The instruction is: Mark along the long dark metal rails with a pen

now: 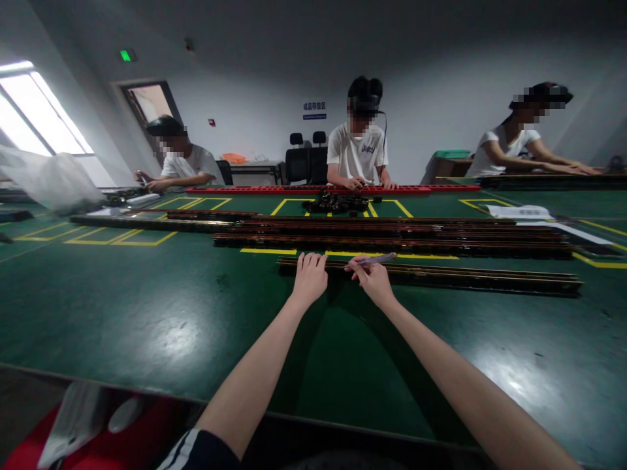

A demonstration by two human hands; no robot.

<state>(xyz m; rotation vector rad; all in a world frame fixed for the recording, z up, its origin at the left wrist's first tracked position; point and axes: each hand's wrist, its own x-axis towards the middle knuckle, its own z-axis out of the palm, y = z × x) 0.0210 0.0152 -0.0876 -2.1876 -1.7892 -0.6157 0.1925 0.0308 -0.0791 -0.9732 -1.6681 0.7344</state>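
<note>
A long dark rail with thin gold-coloured edges lies lengthwise across the table in front of me. Near its left end my left hand rests on it, fingers curled over the rail. My right hand pinches a slim, greyish pen, held slanting with its tip pointing left, low over the rail. Whether the tip touches the rail cannot be made out. Just beyond lies a group of similar long dark rails, side by side.
The green table carries yellow marking lines. Farther back are a pile of small black parts and a long red strip. White paper lies at right, a plastic bag at left. Several co-workers sit around the far side.
</note>
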